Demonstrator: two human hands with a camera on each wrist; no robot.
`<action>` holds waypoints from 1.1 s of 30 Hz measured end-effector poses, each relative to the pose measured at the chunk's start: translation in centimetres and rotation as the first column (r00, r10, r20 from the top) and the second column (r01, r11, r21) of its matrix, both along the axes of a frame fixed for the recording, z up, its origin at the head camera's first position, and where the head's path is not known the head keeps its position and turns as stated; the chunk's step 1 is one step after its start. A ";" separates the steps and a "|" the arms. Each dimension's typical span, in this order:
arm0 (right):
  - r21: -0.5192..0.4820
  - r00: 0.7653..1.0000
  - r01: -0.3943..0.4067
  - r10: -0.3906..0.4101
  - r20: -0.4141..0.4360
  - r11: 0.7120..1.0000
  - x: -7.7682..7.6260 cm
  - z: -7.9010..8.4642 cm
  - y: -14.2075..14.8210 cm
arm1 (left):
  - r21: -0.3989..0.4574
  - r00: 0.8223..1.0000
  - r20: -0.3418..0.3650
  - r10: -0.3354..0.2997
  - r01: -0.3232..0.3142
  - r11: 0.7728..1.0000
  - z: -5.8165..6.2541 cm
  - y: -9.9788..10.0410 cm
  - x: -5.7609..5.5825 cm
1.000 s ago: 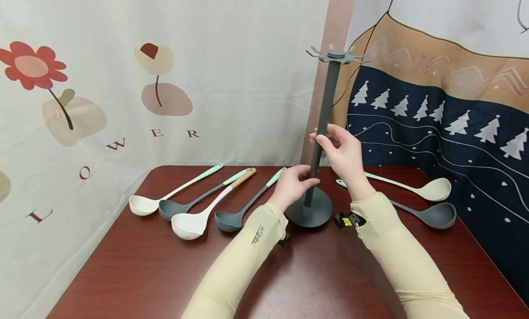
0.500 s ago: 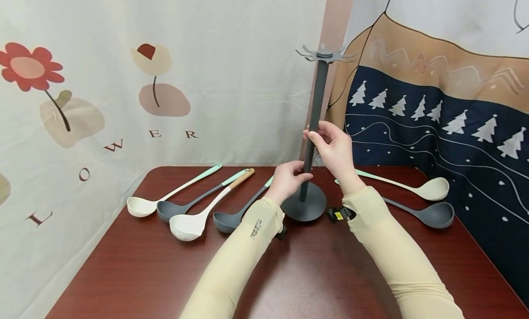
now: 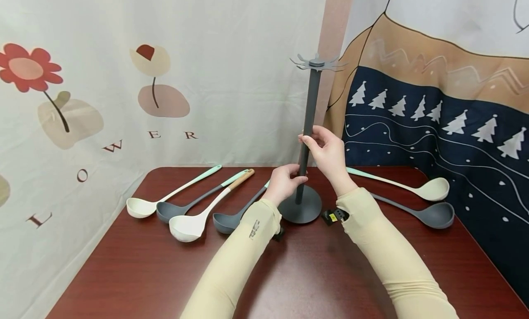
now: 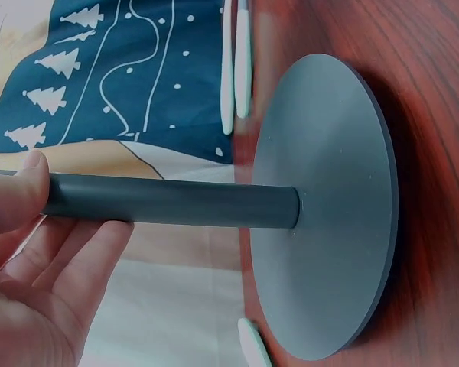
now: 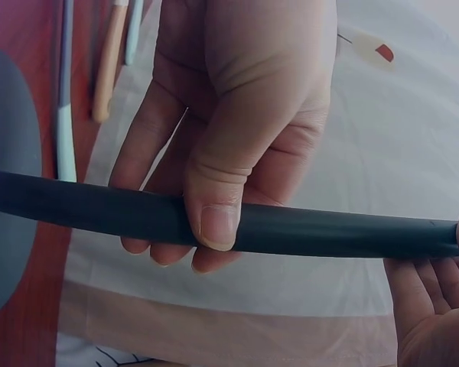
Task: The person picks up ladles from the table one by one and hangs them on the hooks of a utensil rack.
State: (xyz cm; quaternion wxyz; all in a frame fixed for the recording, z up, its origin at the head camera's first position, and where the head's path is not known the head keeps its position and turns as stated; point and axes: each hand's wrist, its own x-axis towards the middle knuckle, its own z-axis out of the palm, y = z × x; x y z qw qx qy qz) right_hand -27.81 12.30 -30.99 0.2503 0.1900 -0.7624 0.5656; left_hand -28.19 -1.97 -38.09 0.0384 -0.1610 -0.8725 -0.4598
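A dark grey utensil stand (image 3: 311,98), with a round base (image 4: 329,260) and a crown of hooks on top, leans slightly right in the head view. My left hand (image 3: 283,183) grips its pole low down, thumb in front and fingers behind. Higher up, my right hand (image 3: 328,156) pinches the same pole between thumb and fingers. In the right wrist view the left hand (image 5: 237,130) wraps the pole, while the right hand (image 5: 444,306) shows only at the edge. No utensil hangs on the hooks.
Left of the stand lie a white ladle (image 3: 141,207), a grey ladle (image 3: 168,211), a white ladle with a wooden handle (image 3: 188,228) and another grey ladle (image 3: 227,222). A cream ladle (image 3: 431,189) and a grey spoon (image 3: 438,215) lie right. Curtains back the table (image 3: 310,273).
Both hands have carried the stand to the left. Over the last half second its hooked top has also come down a little. The ladles have stayed where they lie.
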 end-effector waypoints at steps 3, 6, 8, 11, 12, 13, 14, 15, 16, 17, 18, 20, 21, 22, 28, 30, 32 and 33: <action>0.001 1.000 -0.004 0.004 0.000 1.000 -0.1 -0.2 -0.2 | -0.002 1.000 0.008 0.005 -0.005 1.000 -0.1 -0.1 0.0; 0.011 1.000 0.005 -0.005 0.001 1.000 0.0 -0.2 -0.4 | 0.004 1.000 0.022 0.008 -0.009 1.000 -0.3 -0.2 0.0; 0.016 1.000 0.010 -0.010 0.004 1.000 0.0 -0.3 -0.5 | 0.007 0.999 0.031 0.010 -0.011 1.000 -0.3 -0.3 0.0; 0.019 1.000 0.013 -0.013 0.009 1.000 -0.1 -0.4 -0.7 | 0.007 0.999 0.038 0.013 -0.013 1.000 -0.4 -0.4 0.0; 0.020 1.000 0.012 -0.012 0.010 1.000 -0.1 -0.5 -0.7 | 0.005 0.999 0.039 0.014 -0.014 1.000 -0.5 -0.4 0.0; 0.019 1.000 0.010 -0.010 0.011 1.000 -0.1 -0.5 -0.7 | 0.003 0.999 0.040 0.016 -0.016 1.000 -0.5 -0.5 0.0; 0.019 1.000 0.008 -0.008 0.012 1.000 -0.1 -0.5 -0.7 | 0.000 0.999 0.041 0.016 -0.016 1.000 -0.5 -0.5 0.0; 0.021 1.000 0.008 -0.008 0.012 1.000 -0.1 -0.6 -0.8 | -0.001 0.999 0.043 0.016 -0.016 1.000 -0.6 -0.5 0.0; 0.023 1.000 0.008 -0.008 0.012 1.000 -0.1 -0.6 -0.8 | 0.001 0.999 0.045 0.014 -0.014 1.000 -0.6 -0.5 0.0; 0.024 1.000 0.009 -0.009 0.013 1.000 -0.1 -0.7 -0.8 | 0.001 0.999 0.047 0.013 -0.013 1.000 -0.6 -0.5 0.0; 0.025 1.000 0.010 -0.010 0.012 1.000 -0.1 -0.7 -0.8 | 0.001 0.999 0.047 0.012 -0.012 1.000 -0.7 -0.5 0.0; 0.026 1.000 0.011 -0.011 0.012 1.000 -0.2 -0.8 -0.8 | 0.004 0.999 0.048 0.012 -0.013 1.000 -0.7 -0.5 -0.1; 0.026 1.000 0.011 -0.011 0.012 1.000 -0.2 -0.8 -0.8 | 0.006 0.999 0.049 0.013 -0.013 1.000 -0.7 -0.5 -0.1; 0.026 1.000 0.011 -0.011 0.013 1.000 -0.3 -0.8 -0.8 | 0.007 0.999 0.049 0.015 -0.015 1.000 -0.7 -0.5 -0.1; 0.025 1.000 0.011 -0.011 0.019 1.000 -0.3 -0.8 -0.8 | 0.002 0.998 0.049 0.025 -0.025 1.000 -0.7 -0.6 -0.1; 0.023 1.000 0.008 -0.009 0.023 1.000 -0.3 -0.8 -0.8 | 0.001 0.998 0.048 0.027 -0.027 1.000 -0.7 -0.6 -0.1; 0.025 1.000 0.005 -0.006 0.029 1.000 -0.4 -0.9 -0.8 | -0.003 0.998 0.049 0.028 -0.028 1.000 -0.7 -0.6 0.0; 0.027 0.999 0.005 -0.006 0.032 1.000 -0.4 -0.9 -0.8 | -0.006 0.998 0.050 0.029 -0.029 1.000 -0.8 -0.6 0.0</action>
